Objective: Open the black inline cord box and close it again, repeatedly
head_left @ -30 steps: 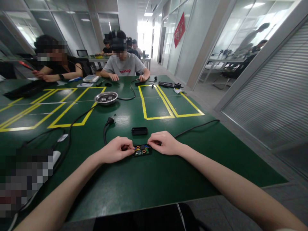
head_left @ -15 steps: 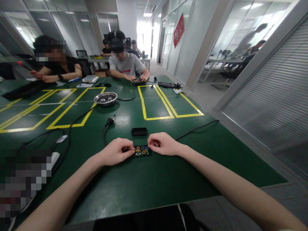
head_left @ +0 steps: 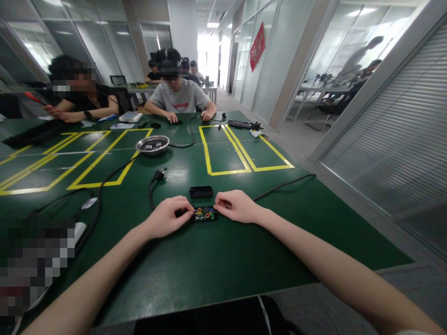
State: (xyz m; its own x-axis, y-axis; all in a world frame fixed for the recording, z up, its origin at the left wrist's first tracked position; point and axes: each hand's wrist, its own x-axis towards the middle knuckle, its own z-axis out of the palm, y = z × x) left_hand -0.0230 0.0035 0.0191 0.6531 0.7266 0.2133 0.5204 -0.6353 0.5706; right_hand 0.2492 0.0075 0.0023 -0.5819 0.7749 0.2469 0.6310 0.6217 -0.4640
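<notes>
A small open power adapter (head_left: 206,214) lies on the green table, its black lower case holding a circuit board with copper coils and coloured wires. My left hand (head_left: 172,216) pinches at its left end, thumb and forefinger pressed together. At the right end, the closed fingertips of my right hand (head_left: 234,206) grip near blue wires; the exact contact is hidden. Just beyond them rests the separate black case half (head_left: 200,191), touched by neither hand. A black cord with a plug (head_left: 159,175) runs to my left hand, and another cord (head_left: 284,186) leads off right from behind my right hand.
A metal bowl (head_left: 152,144) with small metal parts stands farther back. Yellow tape (head_left: 230,171) marks rectangles on the green table (head_left: 195,270). A folded black tripod-like object (head_left: 244,124) lies at the far right. Co-workers sit opposite, one in a grey shirt (head_left: 181,98).
My hands stay at the adapter's two ends with barely any shift. The view has moved slightly. Across the table, the grey-shirted co-worker's hands have moved apart.
</notes>
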